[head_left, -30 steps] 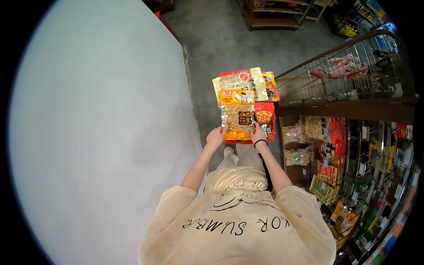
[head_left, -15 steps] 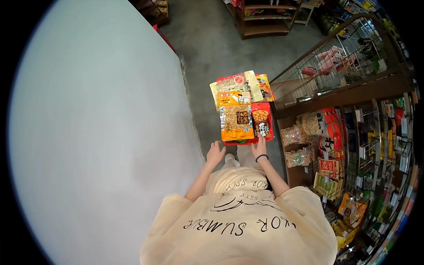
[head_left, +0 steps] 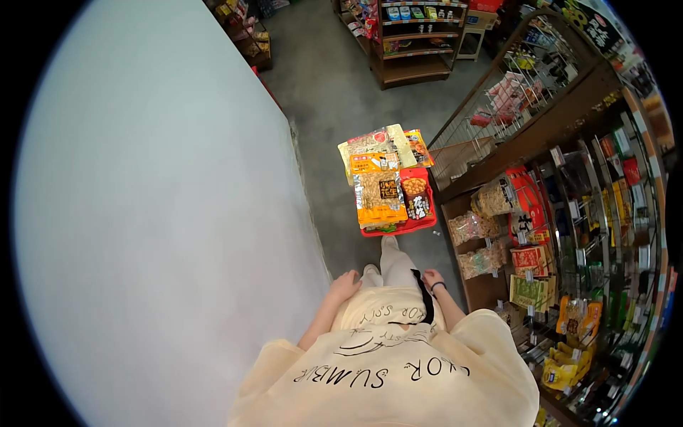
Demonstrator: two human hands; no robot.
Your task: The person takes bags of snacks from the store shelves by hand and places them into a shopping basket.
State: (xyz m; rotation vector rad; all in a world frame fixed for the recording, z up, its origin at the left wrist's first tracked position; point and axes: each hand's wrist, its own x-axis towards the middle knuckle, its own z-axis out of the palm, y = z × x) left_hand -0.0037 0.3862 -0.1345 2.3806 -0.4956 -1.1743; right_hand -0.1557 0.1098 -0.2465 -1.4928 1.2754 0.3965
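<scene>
A red basket stands on the floor ahead of my feet, piled with snack bags. On top lies an orange-and-clear bag of peanuts. Beside it is a red bag of nuts, and behind it a pale gold bag. Another orange bag sticks out at the far right. My left hand hangs by my left thigh, holding nothing, its fingers loosely bent. My right hand, with a dark band at the wrist, is by my right hip next to a black strap. Neither hand touches the basket.
A white wall runs close along my left. Store shelves with bagged goods line my right, with a wire rack further ahead. A wooden display shelf stands across the grey floor.
Both hands have drawn back towards my body. My right hand has come away from the basket's near edge, and the black strap now shows. The basket stays on the floor.
</scene>
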